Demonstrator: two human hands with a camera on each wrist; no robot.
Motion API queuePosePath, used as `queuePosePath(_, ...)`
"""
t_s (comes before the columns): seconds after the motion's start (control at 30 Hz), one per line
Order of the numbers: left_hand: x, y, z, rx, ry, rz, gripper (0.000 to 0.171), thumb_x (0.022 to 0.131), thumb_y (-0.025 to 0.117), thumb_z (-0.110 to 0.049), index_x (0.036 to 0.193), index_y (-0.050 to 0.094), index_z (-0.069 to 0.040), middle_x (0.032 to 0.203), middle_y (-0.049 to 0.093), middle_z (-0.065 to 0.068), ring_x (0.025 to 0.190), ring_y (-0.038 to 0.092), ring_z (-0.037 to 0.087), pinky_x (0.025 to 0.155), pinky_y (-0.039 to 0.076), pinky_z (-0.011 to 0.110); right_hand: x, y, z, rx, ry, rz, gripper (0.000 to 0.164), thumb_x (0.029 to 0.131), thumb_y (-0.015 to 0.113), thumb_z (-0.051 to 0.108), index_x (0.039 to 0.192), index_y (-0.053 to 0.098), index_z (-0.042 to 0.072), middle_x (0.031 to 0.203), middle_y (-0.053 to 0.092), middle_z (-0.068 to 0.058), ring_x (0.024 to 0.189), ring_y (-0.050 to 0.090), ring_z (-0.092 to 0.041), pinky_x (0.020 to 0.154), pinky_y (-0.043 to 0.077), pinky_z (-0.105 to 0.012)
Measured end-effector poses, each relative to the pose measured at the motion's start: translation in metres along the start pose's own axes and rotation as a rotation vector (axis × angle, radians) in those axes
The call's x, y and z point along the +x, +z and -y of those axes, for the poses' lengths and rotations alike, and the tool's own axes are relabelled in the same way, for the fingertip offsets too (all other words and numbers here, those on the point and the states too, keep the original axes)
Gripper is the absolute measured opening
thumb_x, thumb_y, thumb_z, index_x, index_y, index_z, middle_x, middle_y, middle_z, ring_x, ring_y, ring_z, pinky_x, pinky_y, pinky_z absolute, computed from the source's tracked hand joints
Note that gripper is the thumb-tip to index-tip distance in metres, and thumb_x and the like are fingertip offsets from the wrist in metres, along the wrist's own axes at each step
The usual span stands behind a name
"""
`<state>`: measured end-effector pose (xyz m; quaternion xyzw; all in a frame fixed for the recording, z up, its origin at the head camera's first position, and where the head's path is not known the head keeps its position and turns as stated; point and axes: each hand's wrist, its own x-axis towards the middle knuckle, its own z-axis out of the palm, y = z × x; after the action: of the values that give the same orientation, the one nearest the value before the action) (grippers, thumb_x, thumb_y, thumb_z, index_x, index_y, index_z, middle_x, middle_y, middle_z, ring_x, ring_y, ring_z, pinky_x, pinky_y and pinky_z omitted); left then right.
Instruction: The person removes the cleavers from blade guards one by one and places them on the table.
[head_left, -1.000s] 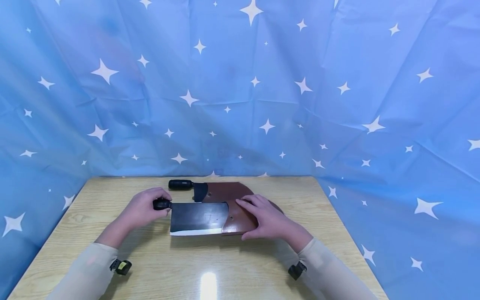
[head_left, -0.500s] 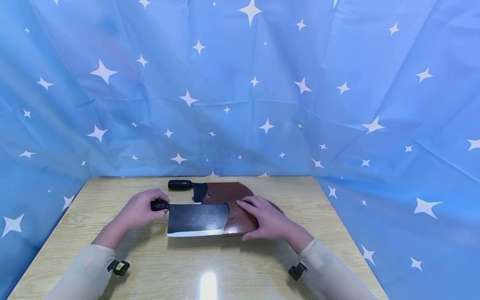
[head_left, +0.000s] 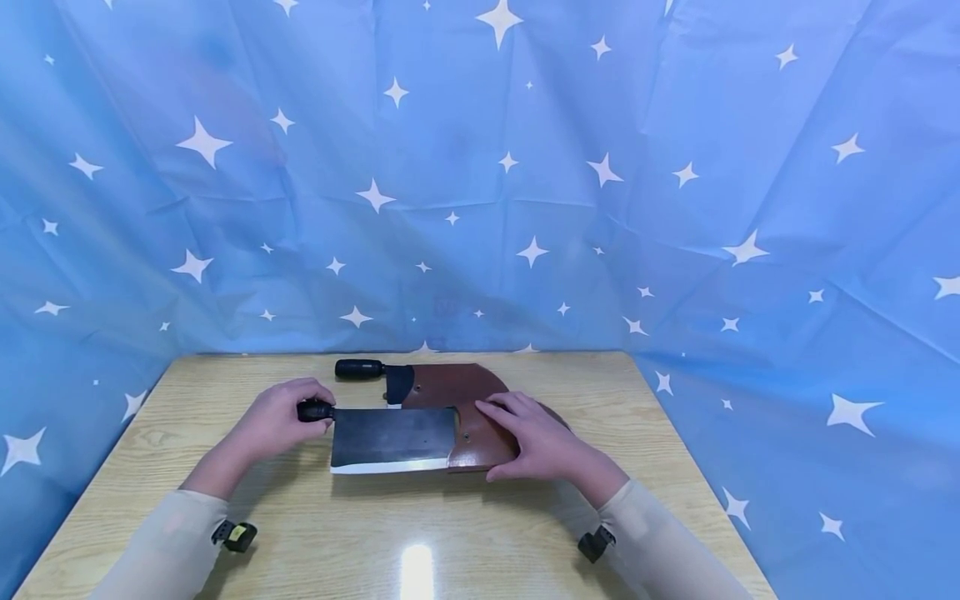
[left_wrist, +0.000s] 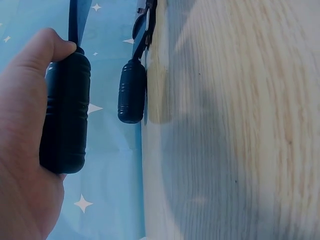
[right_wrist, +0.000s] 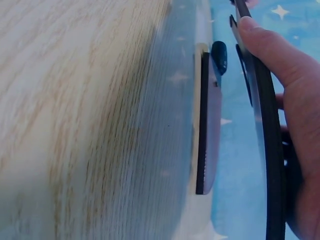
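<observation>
My left hand (head_left: 281, 419) grips the black ribbed handle (left_wrist: 67, 112) of a cleaver, thumb near the blade end. The cleaver's broad dark blade (head_left: 393, 437), with a bright lower edge, is held flat over the table. Its right end sits inside a brown leather sheath (head_left: 480, 442). On the right, my right hand (head_left: 536, 437) holds this sheath, its thumb along the near side and fingers over the top. In the right wrist view the sheath's dark edge (right_wrist: 272, 150) runs beside the thumb.
Just behind lies a second cleaver with a black handle (head_left: 360, 369), its blade mostly inside another brown sheath (head_left: 450, 383). The held cleaver overlaps it in the head view. A star-patterned blue cloth (head_left: 465, 167) hangs behind the wooden table (head_left: 315, 533).
My left hand has drawn the cleaver slightly left, so a bit more blade shows outside the sheath. The right hand and sheath have barely moved. The cleaver behind stays put.
</observation>
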<state>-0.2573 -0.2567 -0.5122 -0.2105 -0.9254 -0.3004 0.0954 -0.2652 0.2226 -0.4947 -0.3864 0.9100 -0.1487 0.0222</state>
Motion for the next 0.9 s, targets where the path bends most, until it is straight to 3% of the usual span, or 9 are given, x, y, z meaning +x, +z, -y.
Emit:
queuePosePath(0.2,-0.003,-0.003,0.0,0.001,-0.005,-0.002,0.027,0.088,0.088,-0.017,0.114,0.08,-0.017,0.108,0.074,-0.009,0.099,0.069,0.021,0.087,0.057,0.05,-0.002,-0.001,0.0,0.009,0.01,0.003,0.113,0.084,0.093,0.061,0.175,0.036,0.026,0.171,0.04,-0.005,0.158,0.037,-0.034,0.123,0.041,-0.059)
queuePosePath(0.9,-0.011,-0.009,0.009,0.015,-0.037,0.003,0.029,0.087,0.089,-0.018,0.114,0.08,-0.018,0.106,0.072,-0.009,0.094,0.066,0.019,0.083,0.055,0.047,-0.014,-0.004,-0.011,0.008,-0.001,-0.047,0.112,0.081,0.098,0.056,0.17,0.045,0.014,0.165,0.047,-0.006,0.152,0.043,-0.03,0.122,0.043,-0.055)
